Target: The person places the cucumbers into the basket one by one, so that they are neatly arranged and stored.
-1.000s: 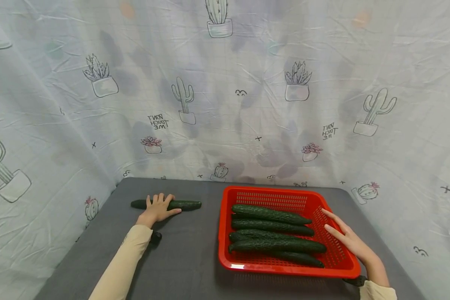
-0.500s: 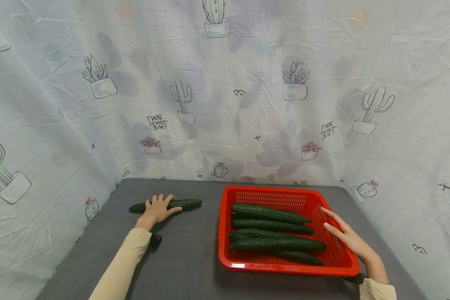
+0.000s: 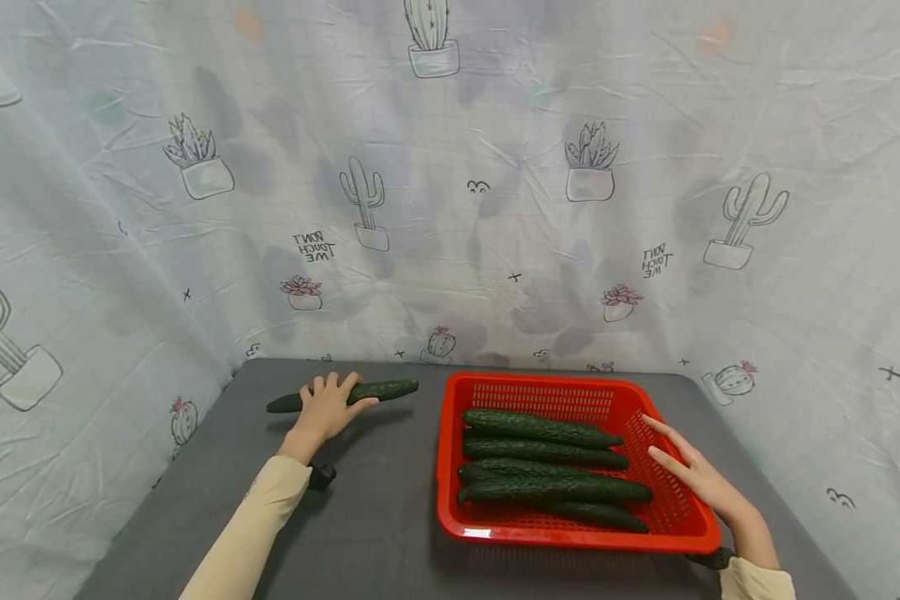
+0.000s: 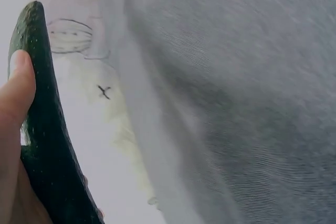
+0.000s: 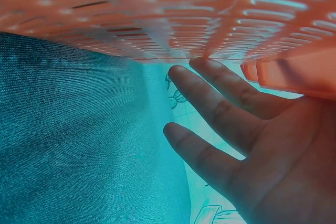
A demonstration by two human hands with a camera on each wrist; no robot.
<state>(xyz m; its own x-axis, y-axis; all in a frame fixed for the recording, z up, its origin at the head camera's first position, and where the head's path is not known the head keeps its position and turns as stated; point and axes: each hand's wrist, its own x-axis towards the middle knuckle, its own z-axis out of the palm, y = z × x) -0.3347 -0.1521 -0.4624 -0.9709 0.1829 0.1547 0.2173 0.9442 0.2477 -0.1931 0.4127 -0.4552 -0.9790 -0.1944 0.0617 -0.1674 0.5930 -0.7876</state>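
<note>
My left hand (image 3: 327, 408) grips a dark green cucumber (image 3: 386, 389) round its middle, holding it just above the table at the left. In the left wrist view the thumb (image 4: 22, 80) lies along the cucumber's side, and part of the cucumber (image 4: 50, 135) runs out of frame. At the right, my right hand (image 3: 693, 479) straddles the rim of a red plastic basket (image 3: 581, 543). Two digits reach inside the rim. Under it, in the right wrist view, three straight, spread fingers (image 5: 220, 109) lie outside, by the slotted wall (image 5: 157, 38). Several cucumbers (image 3: 543, 450) lie side by side in the basket.
A grey cloth (image 3: 390, 500) covers the table. Pale curtains (image 3: 435, 217) printed with cacti enclose the back and both sides. The basket stands on the right half, its left wall facing the lifted cucumber.
My left hand has raised the cucumber off the table and moved it slightly away and to the right, its right end higher. The right hand and basket stay in place.
</note>
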